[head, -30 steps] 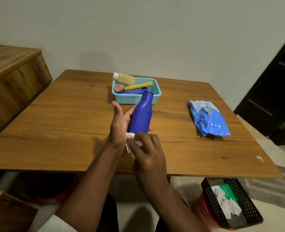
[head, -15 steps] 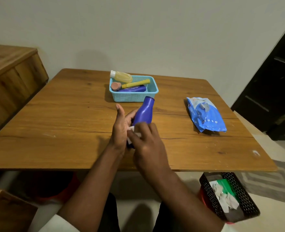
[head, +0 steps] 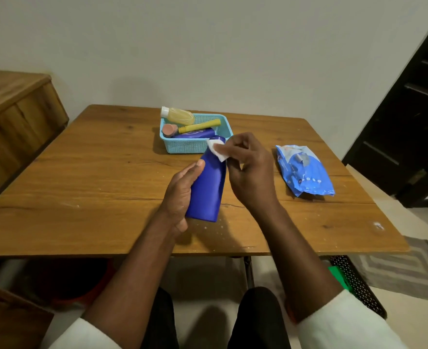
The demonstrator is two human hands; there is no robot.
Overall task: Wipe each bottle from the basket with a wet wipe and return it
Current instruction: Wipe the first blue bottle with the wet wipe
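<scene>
Holding a blue bottle [head: 207, 187] in the left hand [head: 180, 195], thumb laid along its side and fingers wrapped behind, cap end tilting away toward the basket [head: 190, 146], base hanging just above the bench [head: 82, 187]. Pinching a small white wipe [head: 218, 151] in the right hand [head: 250, 170], between thumb and curled fingertips, and pressing it against the bottle's neck and cap. Sitting at the far middle of the bench, just beyond the held bottle: the light blue mesh basket. Lying inside it: a yellow bottle [head: 180, 115] with a white cap, resting over the far left rim; a thin yellow tube [head: 199, 125] lying crosswise; a pink cap [head: 169, 129] at the left end; a second blue bottle [head: 195, 134] lying flat along the near wall. Lying on the bench to the right, well apart from the basket: a blue wipes pack [head: 304, 172], crumpled. Standing on the floor under the near right corner of the bench: a black perforated bin [head: 358, 285] with something green inside. Showing at the bottom edge: white sleeves [head: 346, 326] and dark trousers. Standing at left against the wall: a wooden cabinet [head: 14, 114]. Lying on the floor at right: a patterned grey rug [head: 396, 268].
</scene>
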